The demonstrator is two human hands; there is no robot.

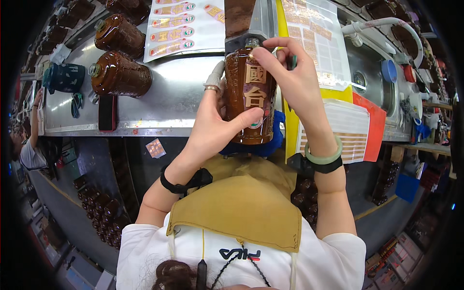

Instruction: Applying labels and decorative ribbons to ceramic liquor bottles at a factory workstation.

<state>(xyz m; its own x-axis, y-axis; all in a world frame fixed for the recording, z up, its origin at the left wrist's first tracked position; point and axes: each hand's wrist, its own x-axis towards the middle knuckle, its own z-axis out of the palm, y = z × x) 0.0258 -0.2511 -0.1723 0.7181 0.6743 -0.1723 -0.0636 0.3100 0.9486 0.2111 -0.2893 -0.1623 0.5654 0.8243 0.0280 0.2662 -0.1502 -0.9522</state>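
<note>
A glossy brown bottle point(234, 92) with a pale, uncapped-looking neck is held in front of me, with its base over a blue support point(274, 137) at the table's edge. My left hand point(220, 113) grips it from the left side. The thumb lies across the lower front by a small round sticker point(256, 123), and a white covering shows on its fingers. Large gold lettering point(254, 98) runs down the bottle's front. My right hand point(292, 67) is at the bottle's shoulder, thumb and forefinger curled close together near the top of the lettering. Whatever lies between those fingertips is too small to make out.
Several brown bottles point(121, 75) lie or stand at the left beside a dark phone point(108, 112) and a dark green jar point(64, 77). A label sheet point(186, 34) is behind them. At right are a gold sticker sheet point(314, 38), a red-edged folder point(372, 125) and a sink point(374, 87).
</note>
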